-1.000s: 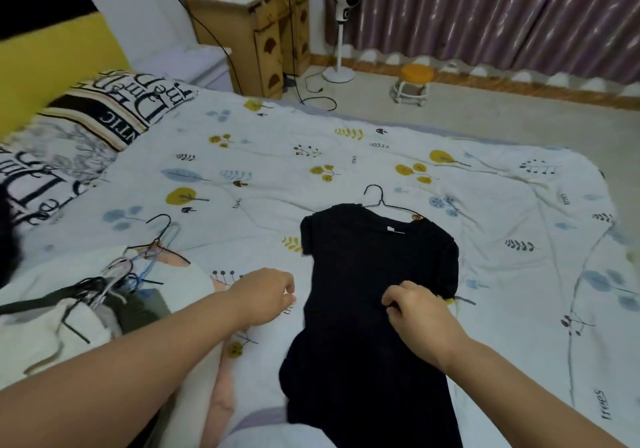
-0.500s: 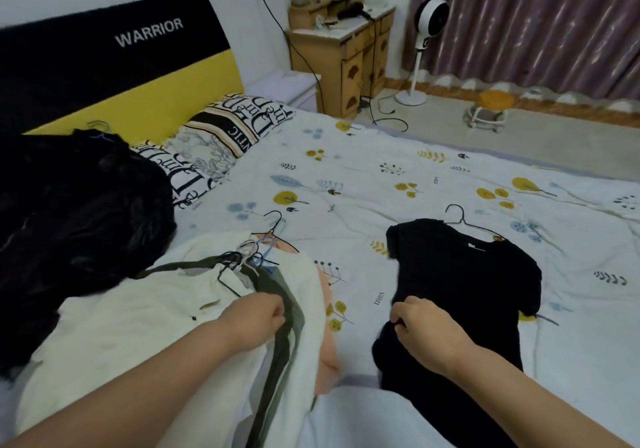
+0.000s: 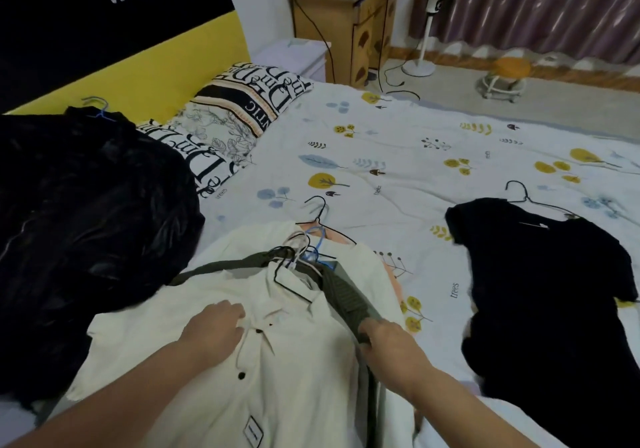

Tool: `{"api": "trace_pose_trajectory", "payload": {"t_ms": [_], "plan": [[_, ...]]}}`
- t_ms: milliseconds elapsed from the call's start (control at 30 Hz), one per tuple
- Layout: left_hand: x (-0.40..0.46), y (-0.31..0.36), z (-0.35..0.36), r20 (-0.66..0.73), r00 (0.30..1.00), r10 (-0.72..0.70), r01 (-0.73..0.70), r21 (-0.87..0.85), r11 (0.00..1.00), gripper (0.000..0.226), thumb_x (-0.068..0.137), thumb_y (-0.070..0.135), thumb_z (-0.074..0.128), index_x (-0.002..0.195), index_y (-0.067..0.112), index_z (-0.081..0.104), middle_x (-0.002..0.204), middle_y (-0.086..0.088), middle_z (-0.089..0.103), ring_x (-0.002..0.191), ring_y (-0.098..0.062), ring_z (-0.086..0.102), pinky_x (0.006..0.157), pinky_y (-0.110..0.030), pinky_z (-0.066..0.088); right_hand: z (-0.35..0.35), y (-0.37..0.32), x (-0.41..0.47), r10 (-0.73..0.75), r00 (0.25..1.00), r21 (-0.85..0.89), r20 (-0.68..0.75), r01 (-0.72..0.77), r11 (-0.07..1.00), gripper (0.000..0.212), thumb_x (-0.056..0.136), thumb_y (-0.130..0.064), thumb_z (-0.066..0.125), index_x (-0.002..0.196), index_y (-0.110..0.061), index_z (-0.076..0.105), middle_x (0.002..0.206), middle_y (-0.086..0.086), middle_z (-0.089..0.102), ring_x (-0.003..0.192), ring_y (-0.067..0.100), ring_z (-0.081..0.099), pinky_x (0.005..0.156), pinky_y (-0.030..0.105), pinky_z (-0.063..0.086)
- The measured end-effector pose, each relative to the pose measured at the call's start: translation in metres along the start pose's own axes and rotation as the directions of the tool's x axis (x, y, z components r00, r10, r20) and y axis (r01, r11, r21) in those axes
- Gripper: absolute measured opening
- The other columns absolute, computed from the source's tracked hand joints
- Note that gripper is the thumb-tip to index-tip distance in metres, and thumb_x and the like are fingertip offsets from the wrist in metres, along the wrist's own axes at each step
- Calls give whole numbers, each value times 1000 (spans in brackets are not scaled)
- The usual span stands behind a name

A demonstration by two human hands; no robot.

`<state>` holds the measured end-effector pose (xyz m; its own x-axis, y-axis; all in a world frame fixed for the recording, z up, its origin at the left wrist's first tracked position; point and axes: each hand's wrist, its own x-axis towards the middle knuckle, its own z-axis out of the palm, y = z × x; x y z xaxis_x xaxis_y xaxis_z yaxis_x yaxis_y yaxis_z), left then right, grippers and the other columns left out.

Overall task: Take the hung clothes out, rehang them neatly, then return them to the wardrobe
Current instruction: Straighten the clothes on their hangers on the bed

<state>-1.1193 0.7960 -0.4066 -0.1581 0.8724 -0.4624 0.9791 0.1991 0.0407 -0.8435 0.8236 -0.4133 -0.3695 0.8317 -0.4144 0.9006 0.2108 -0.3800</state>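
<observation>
Left hand [image 3: 216, 328]: lies palm-down on the cream shirt [image 3: 214, 371], near its placket; fingers curled loosely against the cloth, and whether they pinch it I cannot tell.
Right hand [image 3: 388, 342]: fingers closed around the olive garment [image 3: 348, 297] where it crosses the shirt's right side.
Cream shirt: spread on the near part of the bed [image 3: 398, 149], collar toward the far side, dark buttons down the front, a small label near the hem.
Olive garment: a dark green ribbed band running from the left across the shirt's collar and down to the right hand.
Hangers [image 3: 304, 250]: a bunch of wire ones, black, white and blue, at the shirt's collar; one black hook points far.
Black top [image 3: 540, 285]: flat on the bed to the right, on a black wire hanger, apart from both hands.
Black heap [image 3: 79, 219]: dark clothing piled at the left, a blue hanger hook at its far edge.
Pillow [image 3: 242, 115]: at the headboard, far left.
</observation>
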Motion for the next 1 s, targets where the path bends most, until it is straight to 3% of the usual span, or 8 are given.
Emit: {"api": "trace_pose_trajectory", "payload": {"t_ms": [167,267,433,533,633,700,867,1000], "plan": [[27,-41,30,-13,999,-32,32,33,999,49,98,31,35,144,22,21,152,2,19,137,-16,24,108,-25,27,42,-27,42,80,996,61,-34,-77,995,33,93,-20,40,125,-14,44,125,7,50,115,24,47,92,31,40],[46,-53,43,-35,998,-51,52,37,998,53,98,33,33,147,23,13,157,4,2,142,-15,13,110,-26,21,62,-37,62,127,991,43,-50,-125,991,39,94,-24,37,132,-16,36,126,5,48,116,23,46,91,31,39],[87,-56,52,-94,995,-35,42,73,996,57,100,37,26,149,22,1,157,4,-7,145,-13,1,115,-33,12,82,-43,82,182,980,58,-78,-178,982,41,95,-28,37,135,-17,32,126,2,46,117,23,44,91,31,37],[110,-50,57,-63,998,-20,24,53,998,54,100,39,26,148,23,8,157,4,10,144,-14,8,115,-38,9,86,-45,87,209,968,99,-140,-196,976,38,95,-26,39,132,-18,35,125,1,47,115,21,43,93,31,36],[122,-45,52,-123,992,-17,23,47,999,45,97,43,33,138,24,33,140,1,40,130,-17,35,106,-34,25,85,-47,84,236,957,231,-168,-194,953,35,96,-25,42,129,-18,40,125,1,51,116,21,45,95,31,37],[122,-44,42,-154,988,-16,22,38,999,38,96,44,34,127,24,44,127,1,50,120,-18,44,98,-32,32,81,-48,78,252,949,284,-190,-192,939,31,95,-27,44,125,-19,45,122,-2,54,114,18,48,92,29,37],[88,-49,7,-263,965,9,-91,-303,949,25,96,35,45,107,19,60,103,0,65,102,-20,57,79,-30,38,57,-59,57,206,939,355,-276,-99,930,23,91,-28,54,113,-22,54,107,-7,60,106,14,52,78,26,35],[45,-45,-34,-377,926,5,-166,-395,904,22,95,26,47,80,11,53,71,2,58,77,-21,55,66,-31,34,24,-78,36,129,909,348,-396,19,937,20,88,-25,57,107,-24,54,91,-12,54,96,13,52,67,23,26]]}}
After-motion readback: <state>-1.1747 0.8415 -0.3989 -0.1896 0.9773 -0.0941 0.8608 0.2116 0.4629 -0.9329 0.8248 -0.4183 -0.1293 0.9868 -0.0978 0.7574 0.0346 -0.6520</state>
